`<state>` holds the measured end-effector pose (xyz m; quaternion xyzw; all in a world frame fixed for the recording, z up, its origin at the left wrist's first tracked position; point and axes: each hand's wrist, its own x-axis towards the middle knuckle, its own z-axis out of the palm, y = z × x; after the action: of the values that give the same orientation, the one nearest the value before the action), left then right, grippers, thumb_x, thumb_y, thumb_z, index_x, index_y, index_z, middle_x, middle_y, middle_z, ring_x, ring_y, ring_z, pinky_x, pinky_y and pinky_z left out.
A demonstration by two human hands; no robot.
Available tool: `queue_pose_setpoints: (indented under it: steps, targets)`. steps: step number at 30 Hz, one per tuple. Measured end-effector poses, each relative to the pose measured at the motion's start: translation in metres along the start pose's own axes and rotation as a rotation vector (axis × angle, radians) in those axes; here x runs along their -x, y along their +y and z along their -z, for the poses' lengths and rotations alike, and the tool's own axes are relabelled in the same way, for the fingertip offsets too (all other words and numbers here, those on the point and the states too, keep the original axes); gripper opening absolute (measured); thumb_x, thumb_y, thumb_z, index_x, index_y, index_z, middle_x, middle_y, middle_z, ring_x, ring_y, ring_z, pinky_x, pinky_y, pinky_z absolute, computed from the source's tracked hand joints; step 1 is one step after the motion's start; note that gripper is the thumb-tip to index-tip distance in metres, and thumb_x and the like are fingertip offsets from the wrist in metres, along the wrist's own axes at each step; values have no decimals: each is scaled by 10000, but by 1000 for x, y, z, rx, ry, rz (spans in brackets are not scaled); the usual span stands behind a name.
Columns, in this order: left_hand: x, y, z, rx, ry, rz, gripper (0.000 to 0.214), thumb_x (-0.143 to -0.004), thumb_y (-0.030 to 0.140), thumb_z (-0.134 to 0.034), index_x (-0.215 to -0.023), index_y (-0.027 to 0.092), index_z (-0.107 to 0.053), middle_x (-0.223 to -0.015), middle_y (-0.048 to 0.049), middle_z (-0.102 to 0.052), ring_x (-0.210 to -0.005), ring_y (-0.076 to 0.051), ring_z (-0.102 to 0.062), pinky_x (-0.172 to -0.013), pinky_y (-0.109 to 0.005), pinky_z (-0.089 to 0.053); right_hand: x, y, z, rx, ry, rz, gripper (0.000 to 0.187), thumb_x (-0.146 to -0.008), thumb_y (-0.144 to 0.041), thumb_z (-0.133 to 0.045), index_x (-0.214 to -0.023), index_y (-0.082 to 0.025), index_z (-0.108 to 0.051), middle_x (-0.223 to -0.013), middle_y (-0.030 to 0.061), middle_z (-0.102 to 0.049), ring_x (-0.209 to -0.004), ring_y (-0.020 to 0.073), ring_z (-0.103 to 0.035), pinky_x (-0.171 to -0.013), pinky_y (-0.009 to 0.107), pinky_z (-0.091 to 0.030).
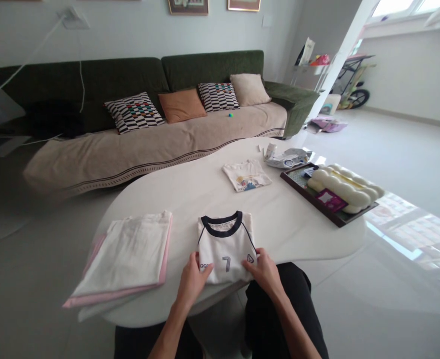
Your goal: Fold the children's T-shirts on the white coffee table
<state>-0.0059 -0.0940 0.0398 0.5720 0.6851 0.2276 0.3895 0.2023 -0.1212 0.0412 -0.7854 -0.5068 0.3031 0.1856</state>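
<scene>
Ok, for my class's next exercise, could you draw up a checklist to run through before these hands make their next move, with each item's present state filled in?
1. Left hand grips the number 7 shirt: ok, thumb on top at its left side.
2. Right hand grips the opposite side: ok, thumb near the small logo.
3. Dark collar points away from the person: ok.
4. Layers beneath the front lie flat: cannot tell, hidden.
5. Printed shirt is apart from the held one: ok, farther back on the table.
6. Pile of white and pink cloth sits fully on the table: not ok, corners overhang the edge.
</scene>
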Motion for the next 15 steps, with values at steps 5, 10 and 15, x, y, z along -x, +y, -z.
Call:
queue_pose_setpoints:
  steps: [5,10,15]
  targets:
    - [17,11,15,686,-439,225,474,-709,343,-589,-1134,154,-500,-1048,-98,-627,-938,-219,-596,-796,-315,-461,0,19,24,-392,-183,56,252,-710,-384,-496,-850,-175,-492,-730,-1,-572,-649,149,-554,-516,219,-410]
    - [23,37,20,935,-534,252,484,-671,265,-561,-1147,200,-512,-1039,-65,-632,-966,-228,-585,-787,-322,-478,5,20,59,-614,-429,42,379,-718,-385,-513,-1030,-183,-439,-656,-46,-531,-467,92,-509,-402,185,-361]
    - [-13,87,24,923,-546,278,368,-691,264,-497,-1037,153,-555,-988,-89,-632,-853,-212,-600,-708,-327,-495,-30,1,117,-677,-380,119,344,-699,-371,-580,-946,-134,-550,-574,-43,-491,-418,55,-449,-386,164,-333]
